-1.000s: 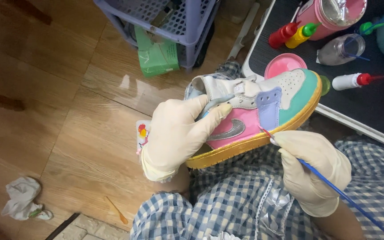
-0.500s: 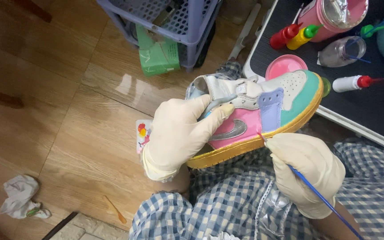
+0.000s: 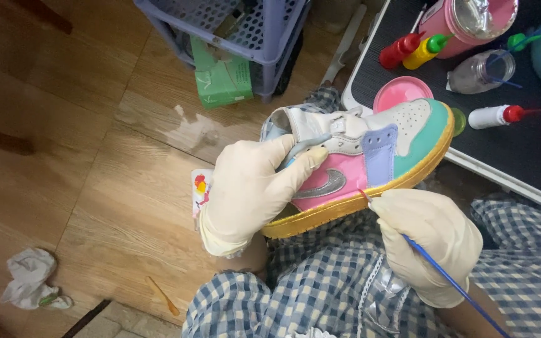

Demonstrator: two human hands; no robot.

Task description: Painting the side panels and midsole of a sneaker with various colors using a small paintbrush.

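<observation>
My left hand (image 3: pixel 248 191), in a cream glove, grips the heel end of a small sneaker (image 3: pixel 370 156) held on its side over my lap. The shoe is pink, lilac, teal and white with a yellow-gold sole and a silver side mark. My right hand (image 3: pixel 430 241), also gloved, pinches a thin blue-handled paintbrush (image 3: pixel 446 281). Its red tip touches the shoe's pink side just above the sole.
A black tray (image 3: pixel 521 156) on the right carries a pink lid (image 3: pixel 399 94), red, yellow and white squeeze bottles (image 3: pixel 496 116), a clear jar and a pink tub. A lilac crate (image 3: pixel 252 28) and green packet (image 3: pixel 220 78) stand on the wood floor, with a crumpled tissue (image 3: pixel 29 278) at lower left.
The brush tip has shifted a little along the shoe's side near the sole. My left hand keeps its hold on the heel and the shoe stays at the same tilt.
</observation>
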